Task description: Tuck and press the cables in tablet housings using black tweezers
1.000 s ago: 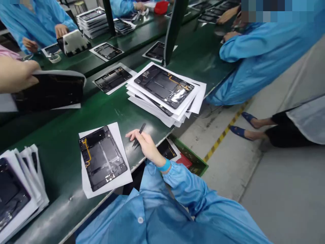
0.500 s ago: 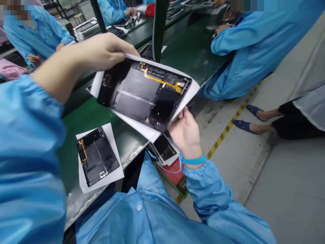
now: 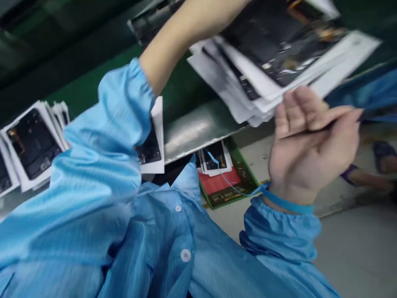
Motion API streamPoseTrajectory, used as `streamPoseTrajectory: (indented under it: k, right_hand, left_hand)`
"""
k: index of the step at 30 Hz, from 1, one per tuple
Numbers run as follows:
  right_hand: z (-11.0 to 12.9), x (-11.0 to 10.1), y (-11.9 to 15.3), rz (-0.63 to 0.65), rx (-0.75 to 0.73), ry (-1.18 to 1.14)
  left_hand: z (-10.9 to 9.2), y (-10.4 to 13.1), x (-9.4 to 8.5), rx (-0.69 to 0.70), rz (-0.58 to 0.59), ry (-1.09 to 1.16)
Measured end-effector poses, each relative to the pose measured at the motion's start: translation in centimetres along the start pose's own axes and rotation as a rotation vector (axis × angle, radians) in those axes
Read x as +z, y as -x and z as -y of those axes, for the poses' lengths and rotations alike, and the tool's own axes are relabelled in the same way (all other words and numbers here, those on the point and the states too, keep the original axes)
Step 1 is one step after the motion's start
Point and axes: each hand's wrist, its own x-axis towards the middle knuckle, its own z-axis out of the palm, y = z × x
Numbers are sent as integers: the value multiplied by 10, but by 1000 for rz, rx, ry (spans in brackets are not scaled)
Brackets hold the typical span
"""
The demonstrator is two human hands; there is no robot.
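My left hand reaches over a stack at the top edge; its fingers are out of frame. The stack is black tablet housings with white paper sheets between them, the top one showing orange flex parts, blurred. My right hand, with a blue wrist strap, is palm up at the stack's lower right edge. Its fingers are loosely bent, thumb stretched out, palm bare. Whether its fingertips touch the paper is unclear. Another housing on paper is partly behind my left sleeve.
More housings on paper stand in a row at the left on the green table. Below the table edge, a green-rimmed tray holds a red sheet and a small stack. A person's foot shows at the far right.
The view has swung down and left. The single housing and sheet held between both hands are no longer distinct; a stack now lies there. My right hand has come off the sheet and turned palm up.
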Motion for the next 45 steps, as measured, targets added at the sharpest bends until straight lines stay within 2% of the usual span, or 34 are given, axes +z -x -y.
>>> streamPoseTrajectory:
  k: [1, 3, 4, 5, 6, 7, 8, 10, 11, 13, 16, 18, 20, 22, 26, 28, 30, 33, 36, 42, 45]
  right_hand:
    - [-11, 11, 11, 60, 108, -16]
    - [-41, 33, 29, 213, 367, -61]
    - [-59, 44, 33, 282, 485, -81]
    - [-78, 56, 36, 343, 583, -98]
    - [-95, 66, 35, 383, 648, -114]
    - [-110, 76, 32, 408, 687, -126]
    - [-123, 86, 27, 425, 708, -132]
    - [-143, 103, 15, 446, 717, -116]
    - [-149, 111, 8, 464, 715, -94]
    - [-159, 124, -3, 526, 700, -36]
    - [-165, 136, -8, 612, 602, 93]
    - [-162, 139, -2, 576, 386, 207]
    - [-152, 138, 12, 519, 101, 345]
    - [-142, 132, 28, 544, -89, 479]
    - [-131, 117, 47, 819, -137, 634]
    - [-132, 108, 49, 924, -140, 651]
    - [-135, 101, 50, 977, -184, 664]
    - [-138, 94, 51, 1003, -322, 707]
    - [-142, 91, 52, 1015, -439, 739]
    - [-146, 91, 54, 1041, -529, 796]
    - [-144, 90, 55, 1017, -584, 851]
  left_hand:
    - [16, 31, 18, -24, -127, 11]
    - [46, 103, 64, -15, -500, 39]
    - [59, 140, 92, -32, -573, 75]
    - [71, 176, 122, -81, -599, 104]
    - [81, 207, 153, -166, -626, 130]
    - [89, 233, 184, -320, -657, 152]
    - [95, 253, 211, -451, -670, 171]
    - [98, 279, 256, -592, -661, 185]
    - [97, 286, 271, -617, -652, 187]
    - [93, 290, 288, -609, -651, 190]
    - [92, 288, 297, -559, -684, 209]
    - [95, 287, 300, -531, -714, 226]
    - [97, 287, 301, -509, -742, 242]
    - [96, 287, 299, -493, -768, 249]
    - [84, 284, 287, -468, -800, 200]
    - [76, 279, 282, -381, -793, 154]
    - [69, 271, 283, -257, -793, 104]
    - [64, 260, 291, -139, -840, 7]
    - [64, 257, 299, -83, -900, -65]
    - [63, 260, 298, -128, -860, 56]
    - [62, 260, 295, -138, -837, 49]
